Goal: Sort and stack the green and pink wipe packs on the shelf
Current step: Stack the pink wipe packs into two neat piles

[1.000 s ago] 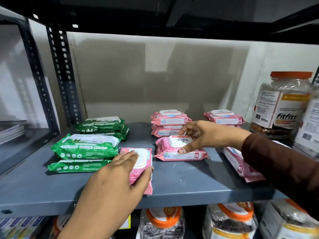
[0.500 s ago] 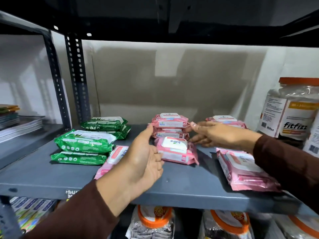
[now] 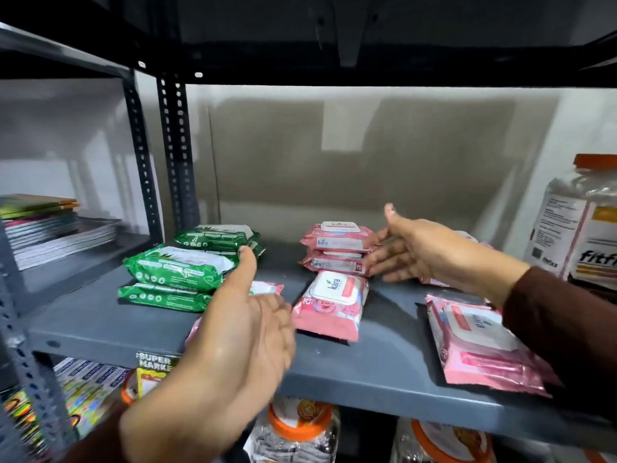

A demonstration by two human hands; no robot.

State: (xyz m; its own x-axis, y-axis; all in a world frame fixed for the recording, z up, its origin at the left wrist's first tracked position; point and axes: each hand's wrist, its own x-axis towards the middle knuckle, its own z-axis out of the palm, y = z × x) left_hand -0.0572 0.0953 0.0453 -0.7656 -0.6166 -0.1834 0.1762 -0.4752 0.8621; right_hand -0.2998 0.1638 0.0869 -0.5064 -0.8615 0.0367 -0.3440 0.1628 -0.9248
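Observation:
On the grey shelf [image 3: 100,332], green wipe packs lie at the left in two stacks: a front stack [image 3: 177,269] and a back stack [image 3: 217,237]. A pink stack of two [image 3: 337,248] stands mid-shelf, with a loose pink pack [image 3: 330,305] in front of it. Another pink pack [image 3: 267,289] is mostly hidden behind my left hand [image 3: 247,332], which hovers open and holds nothing. My right hand [image 3: 410,248], fingers spread, rests against the right side of the pink stack. A large pink pack [image 3: 480,342] lies at the front right. More pink packs sit behind my right hand.
A clear jar with an orange lid [image 3: 581,222] stands at the far right. Perforated metal uprights [image 3: 173,155] bound the left side, with stacked books [image 3: 43,228] on the neighbouring shelf. Orange-lidded jars [image 3: 297,426] sit on the shelf below. The upper shelf hangs close overhead.
My left hand lifted off the front pink pack and now hovers open. My right hand let go of the loose pink pack and moved to the side of the pink stack.

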